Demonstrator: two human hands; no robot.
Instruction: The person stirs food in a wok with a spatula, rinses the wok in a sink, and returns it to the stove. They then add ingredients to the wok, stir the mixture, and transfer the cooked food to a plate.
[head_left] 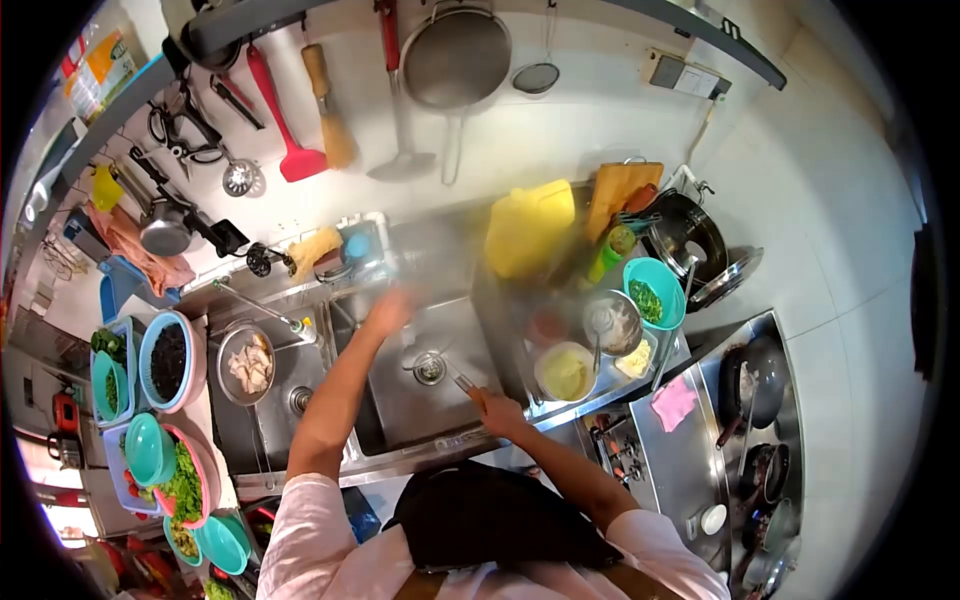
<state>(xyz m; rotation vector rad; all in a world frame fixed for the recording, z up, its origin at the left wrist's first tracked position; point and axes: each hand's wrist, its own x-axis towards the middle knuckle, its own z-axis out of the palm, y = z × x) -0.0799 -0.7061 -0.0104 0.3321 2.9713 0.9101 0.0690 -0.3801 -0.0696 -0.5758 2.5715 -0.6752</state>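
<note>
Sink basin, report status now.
Right hand gripping metal utensil over sink basin. Left hand blurred at far side, grip unreadable. Drain visible below.

The place was a kitchen, as shown by a double-basin metal sink (430, 400), utensils such as a red spatula (288, 120) and a large strainer (456, 58) hanging on the wall, a wok (760, 378), and bowls of leafy greens (186, 486).

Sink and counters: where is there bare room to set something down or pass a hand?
Bare steel panel lies between the pink cloth and white bowl. The sink floor is open between the drain and near wall. Crowded: the right-hand counter, with bowls, and the left, with tubs.
</note>
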